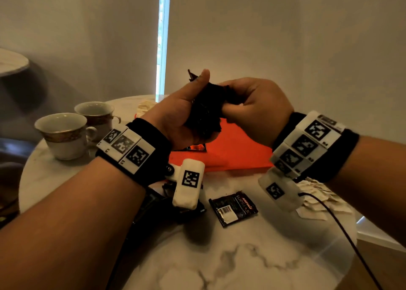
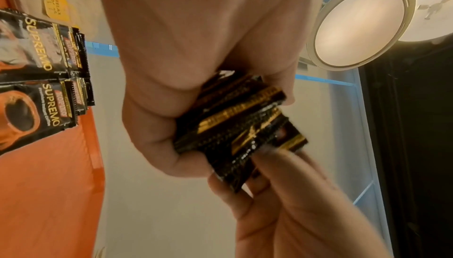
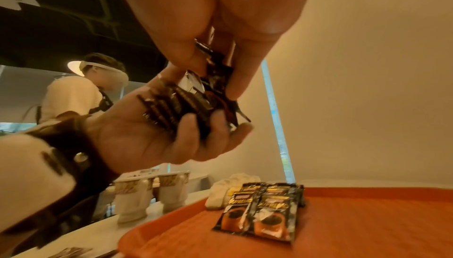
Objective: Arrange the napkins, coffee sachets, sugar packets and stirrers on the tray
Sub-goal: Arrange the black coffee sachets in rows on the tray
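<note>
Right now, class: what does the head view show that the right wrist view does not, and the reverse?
Only the head view shows a lone coffee sachet lying on the marble table, off the tray.

Only the right wrist view shows the sachets on the tray face up in neat rows, and another person behind.

Both show the left hand and right hand holding a bundle of sachets above the orange tray, and two cups.

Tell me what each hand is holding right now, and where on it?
The left hand grips a bunch of coffee sachets around its lower end. The right hand pinches the bunch's upper end between thumb and fingers.
</note>
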A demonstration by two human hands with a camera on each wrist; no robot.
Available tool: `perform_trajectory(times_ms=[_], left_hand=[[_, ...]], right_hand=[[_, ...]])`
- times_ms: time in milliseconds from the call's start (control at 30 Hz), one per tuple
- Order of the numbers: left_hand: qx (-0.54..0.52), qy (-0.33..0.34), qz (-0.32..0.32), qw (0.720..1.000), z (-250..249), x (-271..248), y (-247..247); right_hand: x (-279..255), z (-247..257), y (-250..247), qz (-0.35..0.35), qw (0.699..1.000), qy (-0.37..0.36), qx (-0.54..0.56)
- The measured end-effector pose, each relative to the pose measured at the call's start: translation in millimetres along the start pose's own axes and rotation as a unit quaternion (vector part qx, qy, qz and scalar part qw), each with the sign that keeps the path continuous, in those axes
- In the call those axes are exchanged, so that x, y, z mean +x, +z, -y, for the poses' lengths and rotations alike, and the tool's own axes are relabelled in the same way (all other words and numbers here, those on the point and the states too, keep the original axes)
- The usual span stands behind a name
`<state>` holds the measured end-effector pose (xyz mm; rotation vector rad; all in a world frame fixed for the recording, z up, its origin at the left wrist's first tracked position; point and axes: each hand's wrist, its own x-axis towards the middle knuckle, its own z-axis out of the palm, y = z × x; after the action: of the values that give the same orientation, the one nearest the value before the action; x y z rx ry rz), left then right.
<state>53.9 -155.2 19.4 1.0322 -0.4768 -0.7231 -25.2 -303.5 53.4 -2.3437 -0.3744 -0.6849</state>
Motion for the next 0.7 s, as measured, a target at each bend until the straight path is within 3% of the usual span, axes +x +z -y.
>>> perform_trajectory(times_ms=[100,200,300,433,567,700], left_hand=[[-0.016,0.008,0.009,1.0,-2.7,-0.7,-1.0],[-0.047,0.031,-0.006,0.998,-5.3,-1.6,-3.5],[-0.044,0.035,-0.011,0.998,-3.2,-2.3,-2.6],[-0.026,0.026,0.053,0.998,0.9,-7.9,10.2],[-0.046,-0.002,0.106,0.993,2.6,-5.3,7.6],[-0.035,0.003,0.142,0.989,0.4,-7.7,5.2]], right_hand=[[-0.5,-3.0,13.3,0.007,1.0,-0.02,0.003],[1.4,-5.9,12.6,0.018,0.998,0.004,0.053],[3.8,-5.4,7.5,0.041,0.999,0.005,0.015],[4.2,-3.0,10.5,0.104,0.994,0.026,0.031],[6.0,-6.0,13.8,0.059,0.996,-0.002,0.069],[3.0,-5.3,12.3,0.053,0.998,-0.025,0.027]])
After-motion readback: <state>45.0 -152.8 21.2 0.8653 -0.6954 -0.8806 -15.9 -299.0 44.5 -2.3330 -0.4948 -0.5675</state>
